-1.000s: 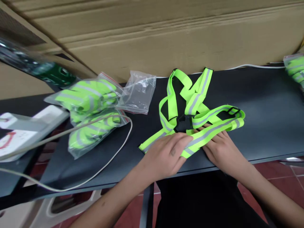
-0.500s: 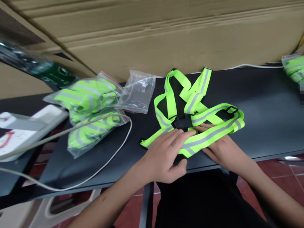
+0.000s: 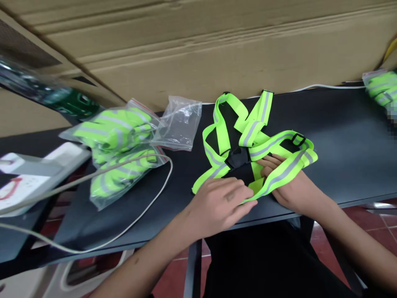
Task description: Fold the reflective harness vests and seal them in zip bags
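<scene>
A neon-green reflective vest made of elastic straps [image 3: 285,171], with a grey stripe along them, is spread on the dark table. Its black plastic buckle [image 3: 238,158] is fastened near the middle, and a black slider [image 3: 298,139] sits on the right loop. My left hand [image 3: 220,203] is closed on the lower strap, thumb below it. Passed under the front strap, my right hand [image 3: 287,184] has its bent fingers together against the inner strap; its thumb is hidden. An empty clear zip bag [image 3: 181,123] lies left of the vest.
Bagged green vests [image 3: 114,130] are piled at the left, a pale cable [image 3: 155,203] looping over them. Beyond are a white device [image 3: 43,174] and a green-labelled bottle [image 3: 68,99]. Another bagged vest [image 3: 380,89] lies far right. Cardboard [image 3: 217,54] borders the table's back edge.
My left hand has gone from lying over the straps to closing on the lower strap, its thumb brought up. My right fingers have bent more, and the front strap has shifted.
</scene>
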